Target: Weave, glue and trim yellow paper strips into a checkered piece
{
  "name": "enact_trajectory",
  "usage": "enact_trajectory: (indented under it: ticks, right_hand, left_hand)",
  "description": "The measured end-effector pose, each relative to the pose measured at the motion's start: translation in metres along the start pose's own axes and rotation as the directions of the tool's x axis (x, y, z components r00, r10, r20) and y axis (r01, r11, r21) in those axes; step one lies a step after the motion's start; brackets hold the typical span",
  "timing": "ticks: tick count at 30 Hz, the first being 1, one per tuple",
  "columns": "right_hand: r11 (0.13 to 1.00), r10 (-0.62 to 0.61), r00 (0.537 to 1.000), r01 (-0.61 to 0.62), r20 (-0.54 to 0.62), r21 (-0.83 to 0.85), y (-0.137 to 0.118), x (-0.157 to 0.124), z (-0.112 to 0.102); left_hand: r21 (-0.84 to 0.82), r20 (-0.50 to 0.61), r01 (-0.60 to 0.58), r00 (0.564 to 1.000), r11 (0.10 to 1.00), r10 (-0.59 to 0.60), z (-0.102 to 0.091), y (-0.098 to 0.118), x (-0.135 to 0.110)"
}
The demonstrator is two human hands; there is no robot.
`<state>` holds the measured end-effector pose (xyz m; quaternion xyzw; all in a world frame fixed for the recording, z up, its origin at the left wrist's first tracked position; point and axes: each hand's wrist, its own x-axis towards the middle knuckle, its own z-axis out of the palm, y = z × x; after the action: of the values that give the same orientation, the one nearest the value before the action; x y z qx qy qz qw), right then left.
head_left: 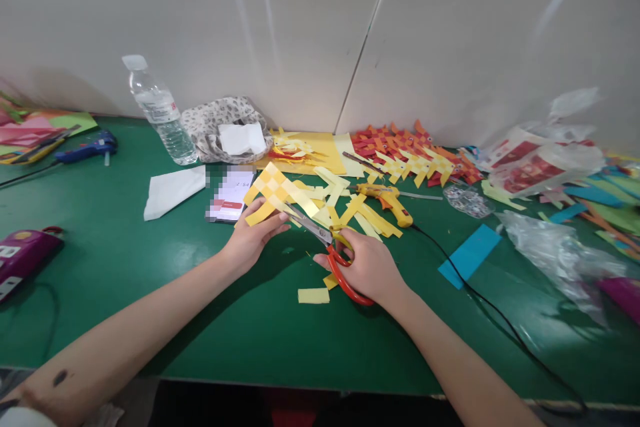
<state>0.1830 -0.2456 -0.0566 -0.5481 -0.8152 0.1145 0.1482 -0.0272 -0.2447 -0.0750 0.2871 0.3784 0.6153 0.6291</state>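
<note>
Between the thumb and fingers of my left hand (254,235) is a woven paper piece (273,188) in two yellows, checkered, with loose strip ends. My right hand (373,263) grips scissors (345,280) with red and yellow handles. Their blades (311,223) point left toward the woven piece, with the tips close to the left thumb; whether they touch the paper I cannot tell. Below the scissors lie small cut-off yellow paper bits (313,295). Behind the hands, loose yellow paper strips (373,217) are heaped.
A yellow glue gun (387,200) trails a black cord to the right. A phone (233,193), white paper (175,190), a water bottle (163,113) and a patterned pouch (225,113) stand left. Behind are red woven pieces (395,147); at right, blue paper (470,255) and plastic bags (550,260).
</note>
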Motion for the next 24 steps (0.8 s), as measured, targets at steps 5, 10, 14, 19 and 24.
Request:
enact_trajectory:
  ticks: [5,10,14,19,24]
  right_hand:
    - [1.0,-0.022,1.0,0.023,-0.019,0.014,0.0003,-0.0002,0.001]
    - [0.998,-0.009,1.0,0.009,0.002,0.058,0.0007,-0.0006,0.0013]
    - [0.999,0.018,0.999,-0.019,0.047,0.039,-0.001,-0.0003,-0.0004]
    - [0.999,0.042,0.995,-0.044,0.086,0.016,-0.0032,-0.0006,-0.0028]
    - [0.998,0.055,0.995,-0.056,0.087,-0.001,-0.0034,-0.0002,-0.0031]
  left_hand:
    - [0.046,-0.013,-0.026,1.0,0.999,0.027,0.0,0.0014,0.0001]
    - [0.056,-0.019,-0.044,0.999,0.997,0.045,0.0015,0.0023,-0.0009]
    - [0.058,-0.025,-0.059,0.998,0.997,0.06,0.0013,0.0018,-0.0004]
    - [0.069,-0.052,-0.084,0.995,0.994,0.088,0.0016,0.0007,-0.0001]
    - [0.068,-0.043,-0.095,0.994,0.993,0.098,0.0027,-0.0001,-0.001]
